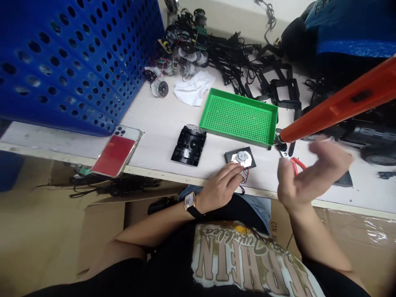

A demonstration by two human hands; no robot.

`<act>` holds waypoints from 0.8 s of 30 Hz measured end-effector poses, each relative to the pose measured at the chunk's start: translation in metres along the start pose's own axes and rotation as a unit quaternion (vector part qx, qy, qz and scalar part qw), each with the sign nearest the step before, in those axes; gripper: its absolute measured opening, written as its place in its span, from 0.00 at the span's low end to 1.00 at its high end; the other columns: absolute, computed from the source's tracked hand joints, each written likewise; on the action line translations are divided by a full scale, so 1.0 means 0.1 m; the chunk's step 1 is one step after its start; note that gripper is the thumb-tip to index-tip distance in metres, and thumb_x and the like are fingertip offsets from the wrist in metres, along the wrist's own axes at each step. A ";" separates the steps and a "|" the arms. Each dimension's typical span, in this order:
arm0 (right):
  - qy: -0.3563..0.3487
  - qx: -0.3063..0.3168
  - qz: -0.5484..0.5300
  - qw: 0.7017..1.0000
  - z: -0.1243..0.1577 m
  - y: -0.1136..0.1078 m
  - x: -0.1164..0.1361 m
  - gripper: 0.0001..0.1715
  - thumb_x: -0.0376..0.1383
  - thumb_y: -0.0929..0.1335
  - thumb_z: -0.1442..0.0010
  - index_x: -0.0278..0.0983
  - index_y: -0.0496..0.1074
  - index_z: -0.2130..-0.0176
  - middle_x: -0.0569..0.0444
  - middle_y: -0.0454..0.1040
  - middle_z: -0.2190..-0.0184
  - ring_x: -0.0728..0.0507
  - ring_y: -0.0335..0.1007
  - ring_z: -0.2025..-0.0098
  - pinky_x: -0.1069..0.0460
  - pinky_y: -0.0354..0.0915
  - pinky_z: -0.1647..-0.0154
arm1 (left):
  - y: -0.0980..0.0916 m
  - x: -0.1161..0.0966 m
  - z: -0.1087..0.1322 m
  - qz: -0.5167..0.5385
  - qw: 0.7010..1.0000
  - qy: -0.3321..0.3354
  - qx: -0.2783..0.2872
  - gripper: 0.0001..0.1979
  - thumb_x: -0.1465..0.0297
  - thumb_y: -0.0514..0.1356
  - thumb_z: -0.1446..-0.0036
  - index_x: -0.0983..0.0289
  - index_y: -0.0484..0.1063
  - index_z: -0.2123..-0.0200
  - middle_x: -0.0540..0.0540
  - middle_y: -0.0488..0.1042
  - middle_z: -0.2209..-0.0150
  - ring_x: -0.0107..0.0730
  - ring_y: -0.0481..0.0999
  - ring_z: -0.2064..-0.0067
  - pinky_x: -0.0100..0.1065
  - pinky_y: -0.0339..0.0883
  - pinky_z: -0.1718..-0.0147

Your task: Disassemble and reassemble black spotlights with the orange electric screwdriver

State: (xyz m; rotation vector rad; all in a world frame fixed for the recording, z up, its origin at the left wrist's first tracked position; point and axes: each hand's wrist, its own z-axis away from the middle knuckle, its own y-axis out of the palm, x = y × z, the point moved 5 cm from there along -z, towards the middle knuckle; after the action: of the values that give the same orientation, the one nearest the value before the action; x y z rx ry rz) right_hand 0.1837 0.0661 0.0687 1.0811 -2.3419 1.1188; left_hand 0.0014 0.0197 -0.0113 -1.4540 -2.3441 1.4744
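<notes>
1. My left hand (219, 187) is lying across the table edge with its fingers stretched forward, their tips touching a small round motor (243, 157). I cannot tell whether it is actually gripping. A wristwatch (189, 201) is sitting on that wrist.
2. The small motor is sitting on a black square plate (235, 156), just in front of my left fingers, with red and black wires (246, 175) trailing from it toward the table edge.
3. My right hand (312, 173) is open and blurred, fingers spread and holding nothing, just beside red-handled pliers (297, 165) lying on the table (161, 119).
4. An orange-handled tool (337, 101) is reaching in from the right, its metal tip near the corner of a green perforated tray (238, 117).
5. A black plastic housing (188, 145) is lying left of the motor, and a phone in a red case (116, 150) is lying nearer the blue perforated panel (71, 62).
6. Farther back, a white cloth (193, 87), more small motors (159, 87) and black cables (229, 62) are heaped on the table.
</notes>
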 end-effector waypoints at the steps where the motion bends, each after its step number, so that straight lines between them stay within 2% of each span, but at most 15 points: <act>1: -0.028 0.024 0.051 0.998 0.13 0.02 0.06 0.27 0.43 0.76 0.39 0.41 0.71 0.44 0.45 0.75 0.54 0.33 0.75 0.50 0.37 0.73 0.52 | 0.00 0.00 0.00 0.002 1.000 0.000 0.002 0.13 0.80 0.55 0.29 0.69 0.72 0.44 0.65 0.82 0.45 0.47 0.80 0.38 0.51 0.78 0.36; 2: -0.011 0.109 0.076 0.991 0.27 0.11 0.08 0.21 0.44 0.74 0.37 0.40 0.73 0.48 0.47 0.76 0.57 0.36 0.76 0.55 0.41 0.74 0.56 | 0.00 0.00 0.00 0.003 1.000 0.000 0.004 0.14 0.80 0.55 0.29 0.69 0.72 0.44 0.66 0.81 0.45 0.48 0.80 0.38 0.52 0.79 0.37; 3: 0.012 0.167 0.083 0.982 0.40 0.19 0.10 0.17 0.45 0.73 0.35 0.38 0.74 0.51 0.48 0.77 0.61 0.40 0.77 0.61 0.44 0.74 0.62 | 0.00 0.01 0.01 0.006 1.000 0.000 0.005 0.14 0.80 0.55 0.29 0.69 0.72 0.43 0.66 0.81 0.45 0.48 0.79 0.37 0.52 0.79 0.37; 5: 0.058 0.226 0.076 0.969 0.61 0.30 0.13 0.13 0.44 0.69 0.31 0.37 0.75 0.55 0.50 0.79 0.65 0.43 0.77 0.67 0.47 0.73 0.67 | 0.00 0.01 0.01 0.011 1.000 0.000 0.008 0.15 0.80 0.54 0.29 0.71 0.71 0.42 0.68 0.81 0.44 0.49 0.79 0.36 0.53 0.79 0.37; 8: 0.084 0.218 0.068 0.970 0.70 0.36 0.18 0.13 0.41 0.67 0.30 0.37 0.76 0.52 0.49 0.81 0.62 0.43 0.81 0.65 0.47 0.76 0.65 | 0.00 0.02 0.00 0.013 1.000 0.002 0.017 0.16 0.79 0.54 0.29 0.71 0.70 0.40 0.68 0.81 0.43 0.49 0.79 0.36 0.53 0.79 0.38; 12: 0.146 0.219 0.038 0.964 0.62 0.30 0.18 0.12 0.41 0.69 0.32 0.38 0.73 0.52 0.51 0.82 0.62 0.44 0.80 0.67 0.48 0.74 0.67 | -0.03 0.02 -0.02 0.021 0.999 0.003 0.028 0.15 0.79 0.53 0.28 0.70 0.70 0.41 0.67 0.81 0.43 0.49 0.78 0.36 0.53 0.79 0.37; 15: 0.188 0.217 -0.007 0.958 0.57 0.29 0.14 0.15 0.39 0.68 0.31 0.38 0.71 0.47 0.51 0.83 0.59 0.45 0.81 0.67 0.49 0.75 0.65 | -0.03 0.05 -0.01 0.039 0.998 0.006 0.039 0.16 0.80 0.52 0.29 0.70 0.70 0.41 0.67 0.80 0.42 0.48 0.76 0.33 0.53 0.78 0.36; 20: 0.159 0.179 0.049 0.970 0.61 0.37 0.07 0.12 0.44 0.70 0.30 0.37 0.74 0.57 0.51 0.81 0.66 0.44 0.79 0.67 0.49 0.72 0.67 | -0.05 0.10 0.02 0.050 0.997 0.026 0.056 0.19 0.80 0.51 0.28 0.70 0.69 0.38 0.68 0.80 0.41 0.47 0.75 0.32 0.53 0.77 0.36; 24: 0.098 0.154 0.117 0.976 0.71 0.42 0.08 0.06 0.37 0.68 0.28 0.37 0.75 0.56 0.51 0.81 0.66 0.45 0.78 0.69 0.51 0.70 0.68 | -0.07 0.12 0.00 0.047 0.997 0.034 0.059 0.18 0.81 0.52 0.29 0.73 0.71 0.40 0.68 0.80 0.42 0.46 0.75 0.32 0.50 0.77 0.35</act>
State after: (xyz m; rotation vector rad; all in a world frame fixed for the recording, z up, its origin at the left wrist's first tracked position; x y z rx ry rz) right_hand 0.1492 0.0241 0.0060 0.7564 -2.2291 1.6391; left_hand -0.0097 0.0269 -0.0117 -1.5772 -2.1395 1.5289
